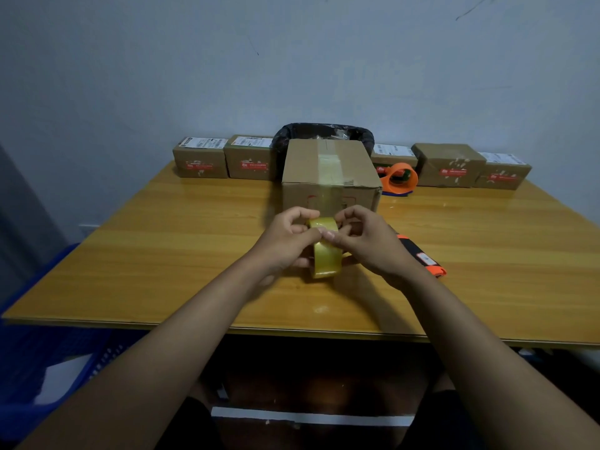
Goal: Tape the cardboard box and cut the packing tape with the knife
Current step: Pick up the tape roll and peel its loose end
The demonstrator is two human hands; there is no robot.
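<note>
A brown cardboard box (329,170) stands in the middle of the wooden table (162,248), with a strip of clear tape running over its top and down its front. Just in front of it I hold a yellowish roll of packing tape (324,254) upright above the table. My left hand (285,241) grips the roll from the left, and my right hand (367,241) grips it from the right, fingertips meeting on the top of the roll. An orange and black knife (422,254) lies on the table under my right wrist, partly hidden.
An orange tape dispenser (401,178) sits right of the box. Several small labelled parcels (201,159) line the table's far edge. A bin with a black liner (324,131) stands behind the box. A blue crate (48,352) is at the lower left.
</note>
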